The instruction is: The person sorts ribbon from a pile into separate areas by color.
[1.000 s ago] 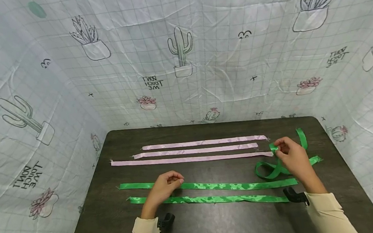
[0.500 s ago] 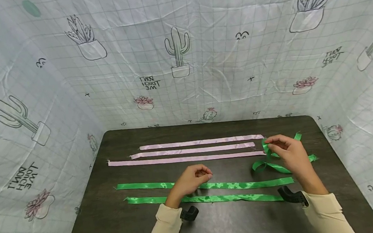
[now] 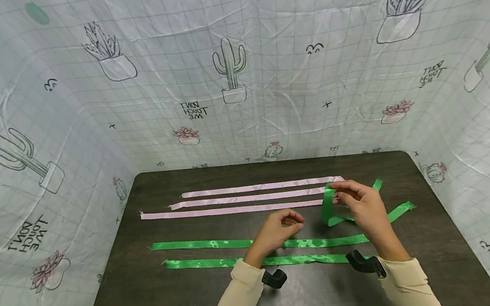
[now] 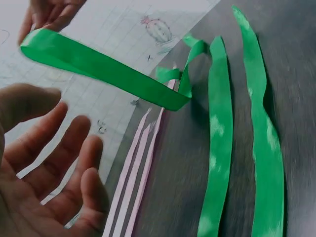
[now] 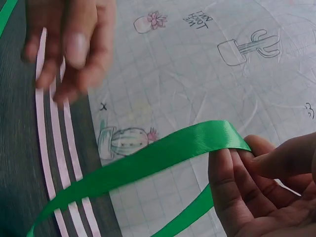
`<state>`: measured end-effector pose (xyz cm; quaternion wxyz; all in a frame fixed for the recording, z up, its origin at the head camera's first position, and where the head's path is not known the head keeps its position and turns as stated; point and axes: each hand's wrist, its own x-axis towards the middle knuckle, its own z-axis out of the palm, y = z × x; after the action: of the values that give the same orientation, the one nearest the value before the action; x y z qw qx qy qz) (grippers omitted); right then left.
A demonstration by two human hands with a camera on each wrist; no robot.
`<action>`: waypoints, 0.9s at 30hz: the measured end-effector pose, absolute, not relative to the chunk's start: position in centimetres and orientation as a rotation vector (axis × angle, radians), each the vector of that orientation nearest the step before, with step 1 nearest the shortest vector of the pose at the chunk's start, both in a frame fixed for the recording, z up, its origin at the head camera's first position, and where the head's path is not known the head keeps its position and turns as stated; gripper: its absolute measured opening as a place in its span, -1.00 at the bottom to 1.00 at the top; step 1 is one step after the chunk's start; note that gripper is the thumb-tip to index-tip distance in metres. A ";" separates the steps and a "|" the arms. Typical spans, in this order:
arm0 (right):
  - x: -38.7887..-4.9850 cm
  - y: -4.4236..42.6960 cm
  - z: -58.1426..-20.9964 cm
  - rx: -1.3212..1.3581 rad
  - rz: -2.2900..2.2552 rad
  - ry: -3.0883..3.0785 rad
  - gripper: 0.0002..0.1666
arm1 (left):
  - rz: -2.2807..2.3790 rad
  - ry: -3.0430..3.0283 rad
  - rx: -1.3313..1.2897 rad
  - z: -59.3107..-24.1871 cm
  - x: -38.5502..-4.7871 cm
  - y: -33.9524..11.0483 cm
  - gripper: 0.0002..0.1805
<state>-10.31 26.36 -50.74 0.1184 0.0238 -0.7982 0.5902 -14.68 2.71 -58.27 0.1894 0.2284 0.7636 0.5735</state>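
Observation:
A loose green ribbon (image 3: 328, 206) hangs in a loop from my right hand (image 3: 368, 212), which pinches it between thumb and fingers. In the right wrist view the ribbon (image 5: 148, 163) folds over the fingertips and falls away on both sides. Its other parts lie on the table right of and behind that hand. My left hand (image 3: 276, 234) hovers over the front green ribbons with its fingers loosely bent, holding nothing. From the left wrist, the raised ribbon (image 4: 103, 69) passes beyond the fingers of the left hand (image 4: 49, 168), apart from them.
Two green ribbons, a rear one (image 3: 218, 244) and a front one (image 3: 203, 263), lie straight across the dark table (image 3: 314, 295). Behind them are three pink ribbons (image 3: 233, 209), side by side. A printed cloth (image 3: 281, 69) encloses the back and sides.
My right hand has drawn the green ribbon leftward and lifted it, so its curls have loosened. The left hand has moved right, toward the right hand.

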 end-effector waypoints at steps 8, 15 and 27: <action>-10.5 24.8 -50.5 -0.024 1.675 -2.245 -0.75 | 1.725 2.060 0.622 -58.5 -14.6 5.9 -0.61; -10.7 24.1 -50.4 0.013 1.512 -2.255 -0.74 | 1.747 2.011 0.688 -58.0 -14.5 7.1 -0.62; -11.2 23.7 -50.9 0.120 1.378 -2.162 -0.74 | 1.730 2.052 0.797 -57.5 -14.9 6.9 -0.80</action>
<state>-11.20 23.72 -50.94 0.2835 0.0447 -0.8078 0.5149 -14.92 6.92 -57.52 0.1700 0.2805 0.7222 0.6089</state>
